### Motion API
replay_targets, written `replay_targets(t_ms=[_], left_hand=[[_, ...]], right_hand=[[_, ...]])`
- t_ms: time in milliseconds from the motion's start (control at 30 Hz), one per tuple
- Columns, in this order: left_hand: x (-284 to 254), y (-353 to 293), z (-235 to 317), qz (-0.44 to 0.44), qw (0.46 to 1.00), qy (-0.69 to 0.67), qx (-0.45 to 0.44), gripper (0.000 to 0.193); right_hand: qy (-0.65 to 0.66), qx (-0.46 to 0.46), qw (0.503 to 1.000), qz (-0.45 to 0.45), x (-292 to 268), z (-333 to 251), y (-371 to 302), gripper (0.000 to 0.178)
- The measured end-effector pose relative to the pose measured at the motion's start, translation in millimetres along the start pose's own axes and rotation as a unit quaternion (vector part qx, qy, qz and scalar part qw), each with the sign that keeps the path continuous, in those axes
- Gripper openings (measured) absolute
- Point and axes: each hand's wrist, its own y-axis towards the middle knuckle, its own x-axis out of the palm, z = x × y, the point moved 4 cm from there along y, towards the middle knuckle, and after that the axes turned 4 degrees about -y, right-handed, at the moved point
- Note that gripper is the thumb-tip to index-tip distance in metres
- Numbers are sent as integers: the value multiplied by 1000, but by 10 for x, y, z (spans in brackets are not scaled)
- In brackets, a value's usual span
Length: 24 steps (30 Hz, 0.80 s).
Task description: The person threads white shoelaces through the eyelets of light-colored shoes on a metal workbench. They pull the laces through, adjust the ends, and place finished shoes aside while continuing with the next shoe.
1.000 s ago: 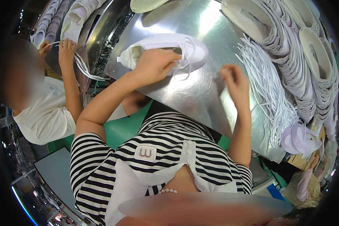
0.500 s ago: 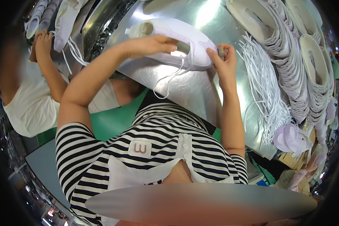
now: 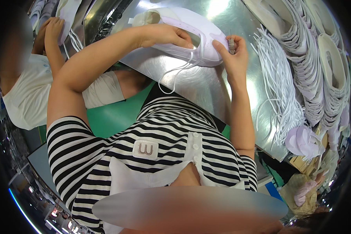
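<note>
A pale lilac and cream shoe upper (image 3: pixel 210 28) lies across the metal table before me, toe to the right. My left hand (image 3: pixel 168 36) is closed at the near edge of its opening, thumb and fingers pressed together. What the fingertips pinch is partly hidden. My right hand (image 3: pixel 235 52) grips a small brownish, wrapped tool (image 3: pixel 231 46) with a thin dark point sticking up. Its thumb presses on the toe of the upper. A white shoelace (image 3: pixel 173 82) is threaded near the front of the opening, and its loose part hangs in a loop below.
A bundle of white laces (image 3: pixel 275 85) lies on the right of the metal table (image 3: pixel 210 87). Beyond it are long stacks of nested shoe uppers (image 3: pixel 302 70) and some lilac pieces (image 3: pixel 303 141). At the left, a co-worker (image 3: pixel 25 91) handles another upper (image 3: pixel 70 17).
The shoe upper and both hands appear slightly higher in view. My left fingers have curled together at the opening's edge. The right hand has turned a little, so the tool's thin point shows.
</note>
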Motion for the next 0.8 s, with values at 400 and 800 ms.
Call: replay_targets(t_ms=[400,800], left_hand=[[-71,73,115,227,942,154,192,15],[-31,169,239,113,962,168,182,15]], right_hand=[[99,111,989,-13,-114,190,30,44],[130,134,981,-52,-124,197,-83,43]])
